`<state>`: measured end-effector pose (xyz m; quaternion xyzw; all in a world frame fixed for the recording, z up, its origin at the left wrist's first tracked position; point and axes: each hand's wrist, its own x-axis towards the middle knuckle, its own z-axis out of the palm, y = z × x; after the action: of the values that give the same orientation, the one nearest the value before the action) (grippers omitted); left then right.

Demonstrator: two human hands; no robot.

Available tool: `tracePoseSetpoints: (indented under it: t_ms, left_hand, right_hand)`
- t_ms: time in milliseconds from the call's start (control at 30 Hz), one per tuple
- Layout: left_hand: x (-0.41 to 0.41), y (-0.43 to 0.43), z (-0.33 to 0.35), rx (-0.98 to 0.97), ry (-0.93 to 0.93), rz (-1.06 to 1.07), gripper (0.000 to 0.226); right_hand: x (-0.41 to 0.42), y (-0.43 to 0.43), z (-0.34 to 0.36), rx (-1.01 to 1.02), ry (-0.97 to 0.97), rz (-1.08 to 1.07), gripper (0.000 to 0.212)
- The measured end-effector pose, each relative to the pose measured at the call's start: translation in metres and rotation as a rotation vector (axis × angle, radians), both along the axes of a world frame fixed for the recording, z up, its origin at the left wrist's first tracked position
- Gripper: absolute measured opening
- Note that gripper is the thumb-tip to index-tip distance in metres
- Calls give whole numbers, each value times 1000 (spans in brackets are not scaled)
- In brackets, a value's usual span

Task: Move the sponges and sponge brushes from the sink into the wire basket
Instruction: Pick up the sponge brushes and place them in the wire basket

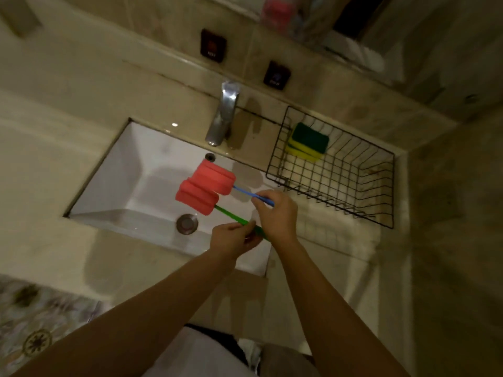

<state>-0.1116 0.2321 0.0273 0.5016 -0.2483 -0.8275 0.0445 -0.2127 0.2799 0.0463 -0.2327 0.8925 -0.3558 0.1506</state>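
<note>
green handle (231,215) end hidden under hands, forearms cut off by bottom edge

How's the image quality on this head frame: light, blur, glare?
Head view: dim, warm light; wide-angle bending tilts the counter lines. Motion blur smears the edges and the wall at top. Glare spots on the faucet and sink rim. Centre is sharper: both sponge brushes and the wire basket read clearly.
</note>
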Motion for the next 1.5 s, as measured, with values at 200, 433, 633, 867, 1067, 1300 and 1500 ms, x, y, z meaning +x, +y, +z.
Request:
tracePoseSetpoints:
  t_ms: [200, 433, 633, 867, 1067, 1300, 1500]
  left_hand:
    - [-31, 20, 47, 13, 125, -69, 17]
    - [-58, 23, 50, -11, 149, -153, 8]
    - [-90, 22, 48, 91, 177, -211, 16]
    - [-124, 16, 37, 100, 159, -288, 17]
    - [-133, 13, 29, 84, 156, -360, 16]
    - [-141, 15, 32, 10, 187, -410, 15]
    - [-151, 23, 37, -36, 211, -435, 16]
  right_hand:
    - [-40, 25, 38, -96, 126, -124, 12]
    - [-102, 49, 43, -40, 145, -252, 9]
    - [-151, 70, 19, 107, 57, -342, 16]
    - [-196, 65, -10, 284, 18, -338, 32]
    - [-217, 40, -20, 402, 48, -182, 38]
    - [-198, 13, 16, 168, 30, -283, 11]
    - [-154, 20, 62, 262, -475, 170, 11]
